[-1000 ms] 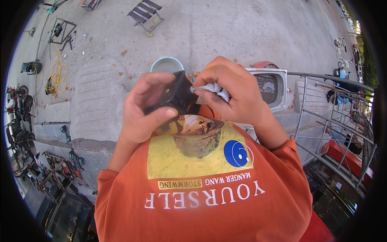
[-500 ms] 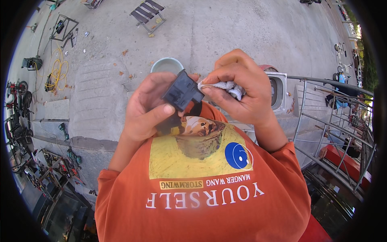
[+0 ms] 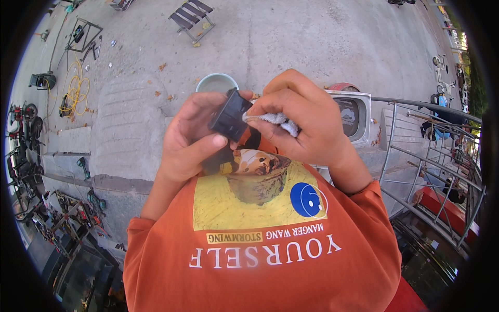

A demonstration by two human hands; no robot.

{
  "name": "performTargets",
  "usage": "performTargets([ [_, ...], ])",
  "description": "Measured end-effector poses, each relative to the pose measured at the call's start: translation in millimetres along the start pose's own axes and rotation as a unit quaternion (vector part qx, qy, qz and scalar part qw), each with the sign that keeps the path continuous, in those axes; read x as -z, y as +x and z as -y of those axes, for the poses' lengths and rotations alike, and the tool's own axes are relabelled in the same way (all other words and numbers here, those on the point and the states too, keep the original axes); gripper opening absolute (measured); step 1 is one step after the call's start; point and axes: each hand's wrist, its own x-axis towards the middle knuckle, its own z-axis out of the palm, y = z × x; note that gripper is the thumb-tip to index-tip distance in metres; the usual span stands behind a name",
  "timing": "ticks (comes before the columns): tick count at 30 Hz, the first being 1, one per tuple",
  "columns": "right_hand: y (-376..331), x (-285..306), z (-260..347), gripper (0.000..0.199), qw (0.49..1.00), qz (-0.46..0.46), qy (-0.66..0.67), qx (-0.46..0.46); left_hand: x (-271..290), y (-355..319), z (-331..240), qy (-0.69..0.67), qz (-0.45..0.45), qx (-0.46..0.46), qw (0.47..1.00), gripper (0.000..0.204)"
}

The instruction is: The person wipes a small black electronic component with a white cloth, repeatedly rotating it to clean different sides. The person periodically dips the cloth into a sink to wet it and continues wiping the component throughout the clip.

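Note:
In front of my chest, my left hand [image 3: 188,130] grips a black plastic box-shaped part [image 3: 228,115] with a flanged rim, thumb along its lower edge and fingers behind it. A bunched whitish-grey cloth [image 3: 280,122] is pinched in my right hand [image 3: 307,117]. The cloth's tip meets the right side of the black part, near its upper corner. Most of my left fingers are hidden behind the part, and some of the cloth is tucked under my right fingers.
Beyond my hands stand a pale round basin [image 3: 217,81] and, to the right, a metal sink [image 3: 353,117]. Metal railings [image 3: 416,156] run along the right. A folding stool [image 3: 191,20] stands farther off. Tools [image 3: 78,213] lie at lower left, a yellow cable [image 3: 77,96] at left.
My right hand has moved left and slightly down with the cloth, further over the black part. The part has turned in my left hand, so its broad face appears narrower.

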Motion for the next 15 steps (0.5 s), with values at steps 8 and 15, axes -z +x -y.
performTargets([
  [8,0,-5,1,0.023,0.999,-0.007,-0.041,0.022,0,2,0,0.028,0.016,-0.024,0.999,0.049],
  [15,1,-9,7,0.024,0.998,-0.004,-0.052,0.018,-3,0,-2,0.122,0.01,-0.051,0.991,0.05],
])
